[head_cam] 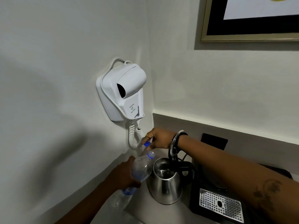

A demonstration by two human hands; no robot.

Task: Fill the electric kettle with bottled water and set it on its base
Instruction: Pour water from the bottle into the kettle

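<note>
A stainless steel electric kettle [165,189] stands on the counter with its lid open and water visible inside. My left hand [124,175] grips a clear plastic water bottle [142,168] around its middle, tilted with its uncapped mouth up and to the right, just left of the kettle's rim. My right hand [159,138] is raised behind the kettle and pinches the bottle's blue cap [146,144] between its fingertips. The kettle's black handle sits on its right side, partly hidden by my right wrist. The kettle's base is not visible.
A white wall-mounted hair dryer [124,92] with a coiled cord [135,136] hangs just above and behind the hands. A black coffee machine with a perforated metal drip tray [221,204] stands right of the kettle. A black wall socket [213,140] sits behind, and a framed picture [249,18] hangs above.
</note>
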